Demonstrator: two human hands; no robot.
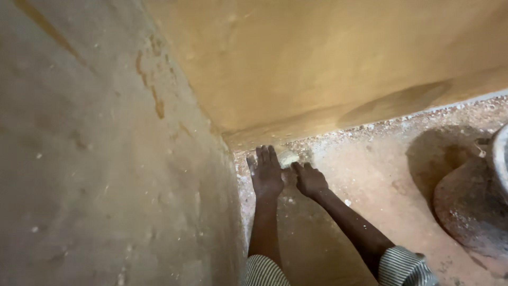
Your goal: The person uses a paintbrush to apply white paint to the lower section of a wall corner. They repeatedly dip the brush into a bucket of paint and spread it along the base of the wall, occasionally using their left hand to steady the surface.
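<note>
Both my arms reach down into the corner where two walls meet the floor. My left hand (266,172) lies flat, fingers together, palm down on the dusty floor next to the grey wall. My right hand (309,179) rests beside it with fingers curled on the ground. Between and just beyond the fingertips lies a small pale lump (287,157), like a stone or a bit of mortar; both hands are close to it, and whether they touch it is unclear. Striped sleeve cuffs show at the bottom.
A rough grey plastered wall (106,159) fills the left. A smooth yellow-tan wall (328,58) stands ahead. The reddish floor (370,175) is strewn with white grit along the wall's base. A round dusty pan or basin (471,206) sits at the right edge.
</note>
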